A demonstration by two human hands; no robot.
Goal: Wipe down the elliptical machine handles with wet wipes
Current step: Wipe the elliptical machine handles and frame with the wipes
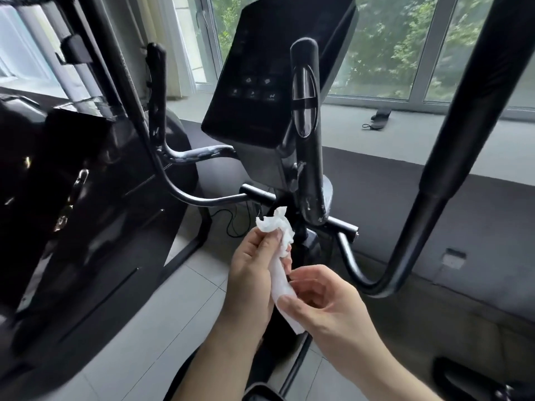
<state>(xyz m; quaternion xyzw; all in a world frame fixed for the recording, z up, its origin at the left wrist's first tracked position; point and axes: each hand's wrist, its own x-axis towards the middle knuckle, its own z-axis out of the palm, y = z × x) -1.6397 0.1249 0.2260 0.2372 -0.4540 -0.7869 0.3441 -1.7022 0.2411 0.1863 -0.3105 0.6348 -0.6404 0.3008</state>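
Spanning pinching fingers: wet wipe

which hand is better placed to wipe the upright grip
Probably left: the left hand grips the wipe by its bunched end below the upright grip; the right hand only pinches its tail.

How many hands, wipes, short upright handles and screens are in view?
Bare hands: 2, left hand and right hand
Crumpled white wet wipe: 1
Short black padded upright handles: 2
Black console screen: 1
Total: 6
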